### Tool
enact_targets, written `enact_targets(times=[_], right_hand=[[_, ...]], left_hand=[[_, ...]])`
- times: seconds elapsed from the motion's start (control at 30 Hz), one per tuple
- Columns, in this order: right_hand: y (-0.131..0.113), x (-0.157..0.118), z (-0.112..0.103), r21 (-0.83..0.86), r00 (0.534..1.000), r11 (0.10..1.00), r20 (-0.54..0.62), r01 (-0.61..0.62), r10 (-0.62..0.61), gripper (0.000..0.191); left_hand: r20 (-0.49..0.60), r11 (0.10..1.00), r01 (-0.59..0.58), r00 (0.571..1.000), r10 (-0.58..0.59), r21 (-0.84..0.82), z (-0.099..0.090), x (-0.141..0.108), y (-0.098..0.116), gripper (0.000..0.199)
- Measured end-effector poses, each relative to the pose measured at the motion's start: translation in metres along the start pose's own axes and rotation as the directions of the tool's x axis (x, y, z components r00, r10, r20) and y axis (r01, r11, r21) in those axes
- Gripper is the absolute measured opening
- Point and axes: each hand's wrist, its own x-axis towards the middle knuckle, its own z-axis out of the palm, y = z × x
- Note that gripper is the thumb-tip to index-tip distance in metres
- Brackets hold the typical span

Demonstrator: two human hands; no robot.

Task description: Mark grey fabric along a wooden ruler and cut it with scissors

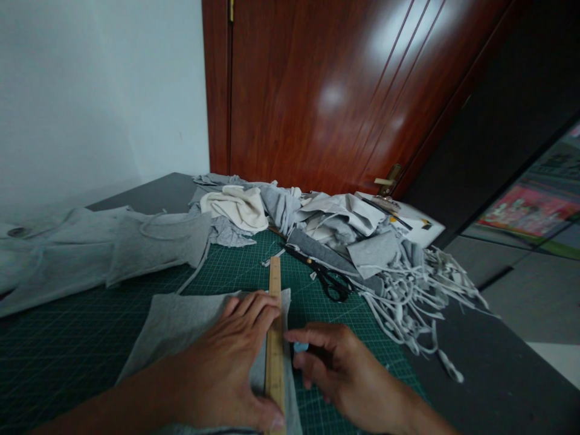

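A wooden ruler (pixel 275 350) lies lengthwise along the right edge of a grey piece of fabric (pixel 181 320). My left hand (pixel 229 368) holds the ruler down, fingertips at its upper part and thumb near the lower end. Just right of the ruler is my right hand (pixel 348 368), its thumb and fingers closed around a small light-blue thing (pixel 300 347). Most of that thing is hidden, so its kind does not show. The right index fingertip reaches the fabric's edge beside the ruler.
Under the fabric is a green cutting mat (pixel 244 266). Black-handled scissors (pixel 333 281) lie beyond the right hand. Crumpled cloth scraps (pixel 339 211) and tangled fabric strips (pixel 408 302) are heaped behind and to the right. More grey fabric (pixel 158 241) stretches along the left.
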Motion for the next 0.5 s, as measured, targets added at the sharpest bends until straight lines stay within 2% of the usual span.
enact_targets(times=[0.2, 0.5], right_hand=[[-0.002, -0.001, 0.003, 0.007, 0.993, 1.000, 0.114, -0.007, 0.006, 0.022], [0.011, -0.001, 0.010, 0.020, 0.997, 0.999, 0.074, -0.027, 0.026, 0.018]], left_hand=[[0.024, 1.000, -0.008, 1.000, 0.008, -0.001, 0.001, 0.002, -0.001, 0.106], [-0.013, 0.999, -0.047, 0.999, 0.047, 0.025, 0.005, -0.001, -0.007, 0.113]])
